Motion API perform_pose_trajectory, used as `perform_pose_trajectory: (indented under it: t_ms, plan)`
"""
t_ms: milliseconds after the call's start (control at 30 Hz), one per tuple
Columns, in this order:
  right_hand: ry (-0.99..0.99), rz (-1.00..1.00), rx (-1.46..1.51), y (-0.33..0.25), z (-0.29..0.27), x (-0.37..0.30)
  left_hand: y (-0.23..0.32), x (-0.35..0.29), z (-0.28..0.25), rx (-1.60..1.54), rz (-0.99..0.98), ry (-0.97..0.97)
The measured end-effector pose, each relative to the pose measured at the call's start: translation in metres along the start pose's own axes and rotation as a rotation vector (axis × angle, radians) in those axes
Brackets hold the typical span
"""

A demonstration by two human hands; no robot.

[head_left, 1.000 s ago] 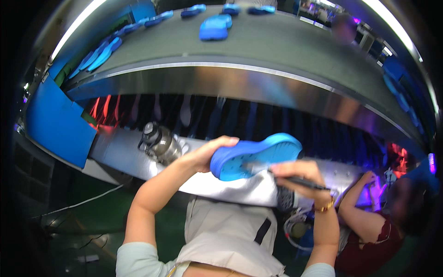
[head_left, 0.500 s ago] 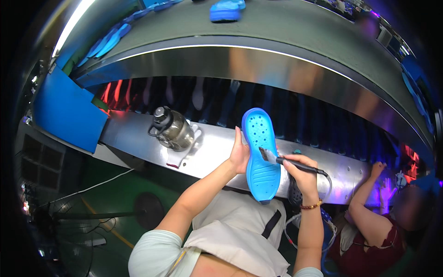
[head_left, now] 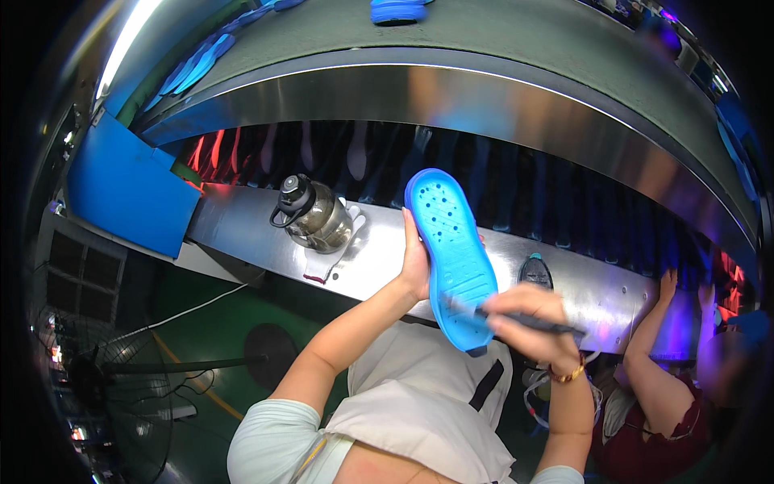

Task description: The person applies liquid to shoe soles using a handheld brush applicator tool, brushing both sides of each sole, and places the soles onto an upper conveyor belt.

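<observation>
A bright blue shoe sole [head_left: 453,234], with rows of small holes toward its top and ridges across its lower half, is held up lengthwise, slightly tilted. My left hand [head_left: 416,264] grips its left edge, thumb along the side and fingers behind it, mostly hidden. My right hand [head_left: 534,316] is wrapped round the dark handle of a brush [head_left: 466,306]. The brush head is over the lower ridged part of the sole; motion blur hides whether the bristles touch. Beyond my right hand lies a dark, sole-shaped thing [head_left: 535,271] with a teal tip.
On the metal ledge [head_left: 242,218] a dark translucent jug [head_left: 318,216] stands by a whitish glove [head_left: 322,262]. Above runs a green conveyor belt [head_left: 484,40] carrying blue soles [head_left: 397,11]. A fan [head_left: 105,363] stands lower left. At right, a co-worker's arm [head_left: 655,331] reaches forward.
My right hand and brush have moved down the sole, from its middle to the lower ridges. The sole has tilted, its top leaning further left. The view has shifted slightly.
</observation>
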State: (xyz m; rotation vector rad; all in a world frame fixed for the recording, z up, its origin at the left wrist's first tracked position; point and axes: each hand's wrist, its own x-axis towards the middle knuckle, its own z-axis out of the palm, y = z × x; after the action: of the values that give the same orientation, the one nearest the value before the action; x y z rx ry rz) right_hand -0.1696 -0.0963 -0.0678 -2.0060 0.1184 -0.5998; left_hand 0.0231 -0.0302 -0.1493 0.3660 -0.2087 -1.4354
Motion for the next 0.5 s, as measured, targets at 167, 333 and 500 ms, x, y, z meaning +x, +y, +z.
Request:
perform_pose_trajectory:
  t_ms: [167,333,500]
  plan:
    - [0.184,-0.091,-0.122,0.002,0.007,0.026,-0.014,0.001,0.023,-0.118,-0.021,-0.111]
    - [0.095,-0.015,0.070,0.000,0.005,0.014,-0.010,-0.003,0.024,-0.081,0.145,0.000]
    - [0.020,-0.055,-0.002,-0.007,0.009,0.012,-0.006,-0.005,0.021,0.060,0.262,0.057]
